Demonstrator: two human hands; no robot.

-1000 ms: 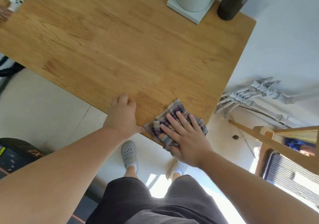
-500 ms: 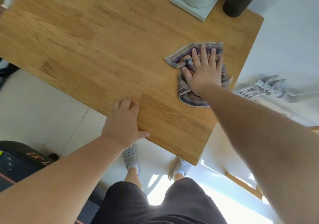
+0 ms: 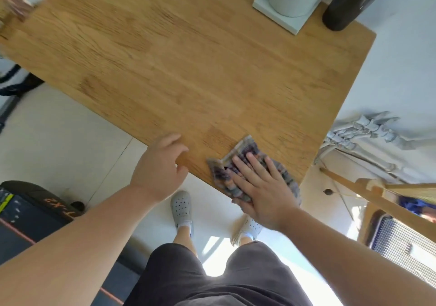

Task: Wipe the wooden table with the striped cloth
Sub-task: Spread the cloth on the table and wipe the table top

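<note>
Striped cloth (image 3: 245, 150) back at near edge

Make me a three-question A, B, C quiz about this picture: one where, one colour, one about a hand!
1. Where is the striped cloth?
A) on the floor
B) at the wooden table's near edge
C) at its far side

2. What colour is the tall bottle?
A) black
B) red
C) yellow

3. How is the right hand on the cloth?
A) in a fist
B) pinching a corner
C) flat, fingers straight

Answers:
1 B: it lies right at the near edge.
2 A: it looks black.
3 C: palm and straight fingers press the cloth.
</note>
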